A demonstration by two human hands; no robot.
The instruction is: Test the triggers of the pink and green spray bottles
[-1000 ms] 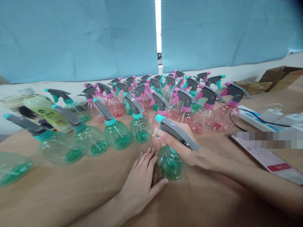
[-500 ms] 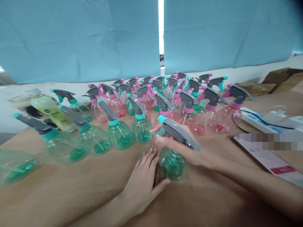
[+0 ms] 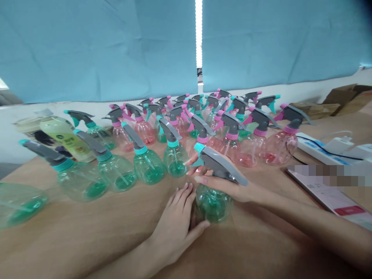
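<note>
Two hands at a bench crowded with spray bottles. The green spray bottle in hand lies just below and right of the frame's centre, a pool of green liquid in its base, its grey spray head pointing its turquoise nozzle toward the upper left. The right hand, entering from the lower right, is closed about the bottle's neck beneath the head, thumb across the near side; its fingers are partly hidden, and whether they press the trigger cannot be told. The left hand, lower centre, lies palm down on the bench with fingers side by side and thumb spread out toward the bottle's base, which it may be touching.

From the left edge to the centre runs a row of green bottles with turquoise collars. Pink bottles with pink collars stand right of centre, and a mixed cluster of both colours fills the middle behind them. Centre left, a pale yellow-green container stands behind the row. At right lie a phone, a power strip and, farther up, cardboard boxes. Blue sheeting spans the upper frame, parted by a bright vertical strip.
</note>
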